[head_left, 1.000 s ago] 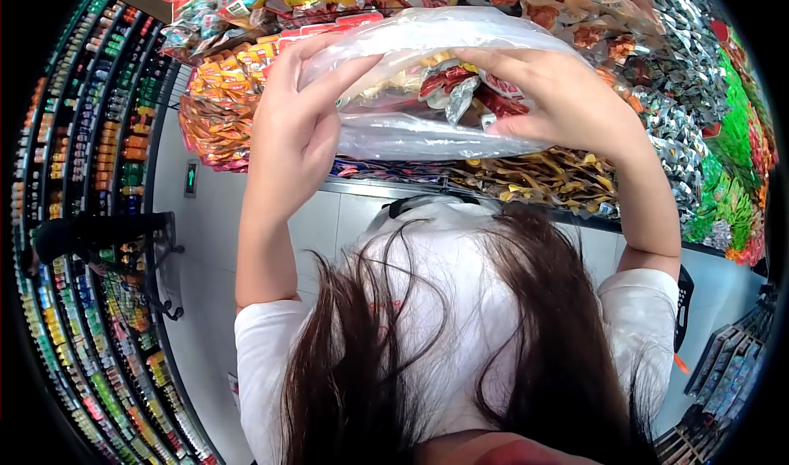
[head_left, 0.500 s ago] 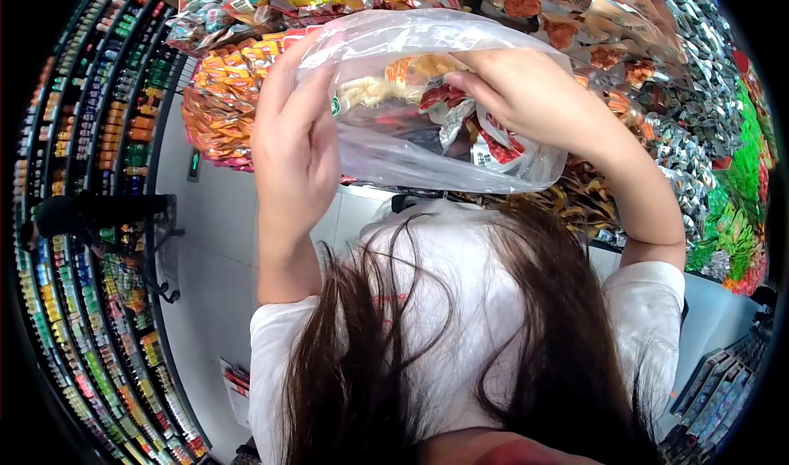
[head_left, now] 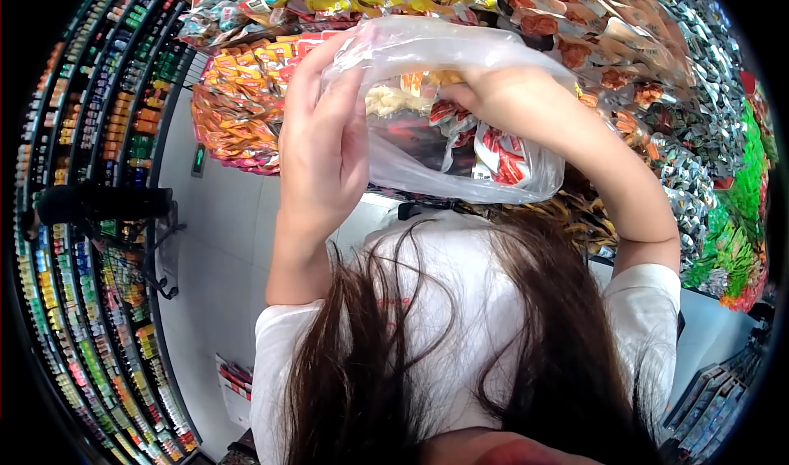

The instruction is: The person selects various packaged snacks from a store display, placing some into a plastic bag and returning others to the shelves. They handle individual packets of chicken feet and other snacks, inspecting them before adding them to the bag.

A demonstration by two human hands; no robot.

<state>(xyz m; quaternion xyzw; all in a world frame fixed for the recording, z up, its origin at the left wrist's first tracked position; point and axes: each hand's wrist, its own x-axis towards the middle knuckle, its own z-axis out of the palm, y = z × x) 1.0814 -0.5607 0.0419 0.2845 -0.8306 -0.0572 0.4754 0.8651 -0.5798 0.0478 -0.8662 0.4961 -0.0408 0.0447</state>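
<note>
Hovering beside heaped packets (head_left: pixel 238 108) above tiled floor (head_left: pixel 230 218), left hand (head_left: pixel 325 140) pinches bag (head_left: pixel 399 165); right hand (head_left: pixel 493 95) inside, grip unclear.

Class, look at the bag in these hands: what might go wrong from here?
The left hand grips one side of the plastic bag; that edge may slip free. The right hand reaches inside and might snag the plastic. With the mouth wide open, the red-and-white packet could slide out if the bag tips.

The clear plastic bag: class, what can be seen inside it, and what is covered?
Inside the bag are pale pieces and a red-and-white packet. The right hand reaches in; whatever its fingers cover cannot be seen.
</note>
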